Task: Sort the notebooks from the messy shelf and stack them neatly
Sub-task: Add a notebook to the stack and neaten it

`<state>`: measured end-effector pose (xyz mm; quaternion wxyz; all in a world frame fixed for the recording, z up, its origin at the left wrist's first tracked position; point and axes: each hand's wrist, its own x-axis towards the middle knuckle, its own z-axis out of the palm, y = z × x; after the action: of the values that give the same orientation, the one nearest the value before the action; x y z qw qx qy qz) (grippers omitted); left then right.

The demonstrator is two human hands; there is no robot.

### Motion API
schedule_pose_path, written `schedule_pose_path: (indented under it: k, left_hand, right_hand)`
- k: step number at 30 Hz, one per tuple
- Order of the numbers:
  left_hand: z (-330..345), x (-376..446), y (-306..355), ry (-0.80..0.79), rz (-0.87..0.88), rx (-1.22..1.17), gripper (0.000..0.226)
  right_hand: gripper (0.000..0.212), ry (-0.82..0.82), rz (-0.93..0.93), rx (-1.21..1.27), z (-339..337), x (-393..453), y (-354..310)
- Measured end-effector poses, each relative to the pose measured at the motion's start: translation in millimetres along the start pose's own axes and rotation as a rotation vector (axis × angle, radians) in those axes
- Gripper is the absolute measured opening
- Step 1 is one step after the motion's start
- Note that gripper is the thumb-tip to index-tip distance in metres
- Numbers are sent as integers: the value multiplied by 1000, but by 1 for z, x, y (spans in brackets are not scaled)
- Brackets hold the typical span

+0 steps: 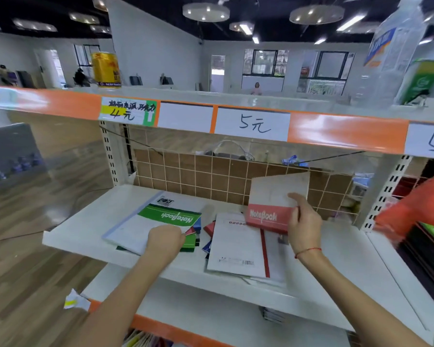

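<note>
red notebook (276, 204) upright, title band down | right hand (303, 229) grips it

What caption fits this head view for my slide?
Right hand lifts a red-banded notebook while left hand grips a green-banded notebook on the white shelf.

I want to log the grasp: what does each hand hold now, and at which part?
The right hand pinches the red-banded notebook at its right edge, lifted above the shelf. The left hand grips the near corner of the green-banded notebook.

Bare forearms, no sleeves; thin red string bracelet (308, 252) on right wrist.
</note>
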<state>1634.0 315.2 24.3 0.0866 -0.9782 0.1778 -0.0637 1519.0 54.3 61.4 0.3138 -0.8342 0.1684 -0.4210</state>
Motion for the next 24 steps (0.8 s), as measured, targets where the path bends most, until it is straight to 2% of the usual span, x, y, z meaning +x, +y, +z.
schedule_pose_path:
  k: [3,5,8,10,13,19,21,23,24]
  left_hand:
    - [-5,5,10,3,29,26,40]
    - [-5,7,15,-13,42,35,39]
    - [-2,7,17,-14,75,35,42]
    - [2,8,10,13,72,-19,48]
    - [11,17,-11,54,66,-160,40]
    - [47,17,-52,-186,-74,-141,61]
    - [45,12,-51,-163,-58,-48,66]
    - [35,8,-41,-152,-39,19,73]
    - [31,8,-34,-146,-37,35,76]
  right_hand:
    - [34,-62,100,-35,4,-12,7]
    - [36,-160,178,-88,11,-21,14]
    - [46,-344,197,-243,16,-38,21]
    - [52,-458,169,-364,14,-45,21]
    - [52,-563,53,-565,9,-45,19]
    - [53,-573,-189,-842,13,-45,13]
    - [63,-709,-232,-851,21,-46,16]
    - [83,-891,-213,-821,27,-50,18]
    - [86,-943,-193,-775,30,-52,18]
